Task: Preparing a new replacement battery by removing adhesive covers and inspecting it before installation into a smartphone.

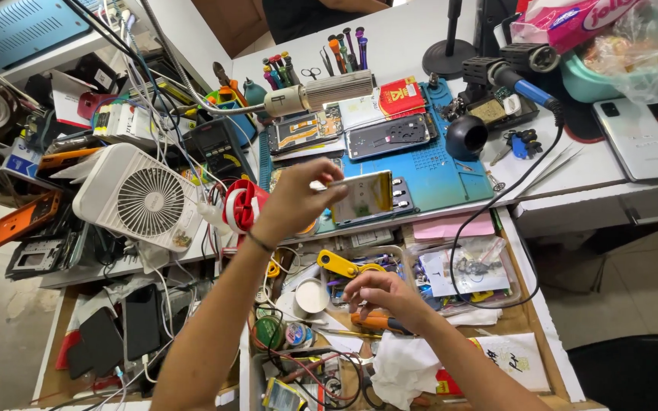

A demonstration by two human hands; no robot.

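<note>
Your left hand (295,199) is raised over the front edge of the blue work mat (436,171), its fingers closed around the left end of a flat gold-coloured phone part (365,195), which you hold level and slightly tilted above the mat. Your right hand (378,293) sits lower, over the open drawer (519,304), with its fingers curled loosely inward; whether they pinch anything cannot be told, as the fingertips are turned away. Just below that hand lies an orange-handled tool (375,323), and beside it to the left stand a small white round container (311,295) and a yellow tool (342,266). White tissue (401,365) lies crumpled in the drawer under your right forearm. On the mat beyond the held part rest two opened phones (386,137) side by side, with a red packet (400,97) just behind them. A hot-air nozzle (321,93) on a hose lies across the back of the mat, near a row of upright screwdrivers (344,49). Left of your left wrist is a red tape reel (244,205), and further left a white desk fan (142,196) faces upward. On the right side of the bench lie a blue-handled soldering iron (523,82) in its holder, a pair of tweezers (550,167) and a silver phone (637,137) face down.
</note>
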